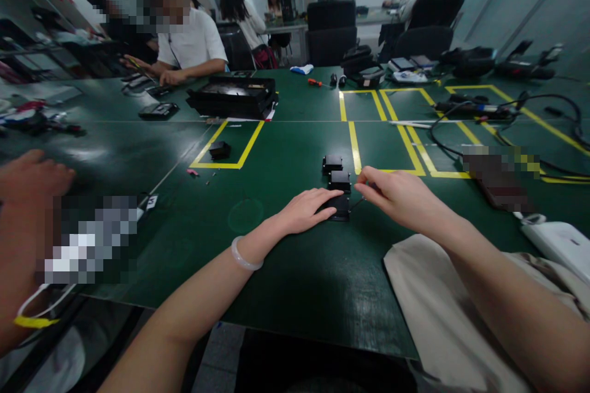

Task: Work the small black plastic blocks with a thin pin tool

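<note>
Three small black boxes with tabs at their corners stand in a row on the green table in front of me. My left hand (306,210) grips the nearest black box (342,209), its thumb and fingers lying over the left side. Just beyond it are the middle black box (340,180) and the far black box (332,163). My right hand (391,193) is closed in a pinch on a thin dark rod (356,204), which reaches to the right side of the nearest box. The rod's tip is too small to make out.
Yellow tape outlines (353,147) mark the table; one holds another black box (220,150). A large black tray (233,97) lies farther back. Beige cloth (415,282) and a white power bank (560,245) are right. A co-worker's hand (34,178) is left. Another person sits opposite.
</note>
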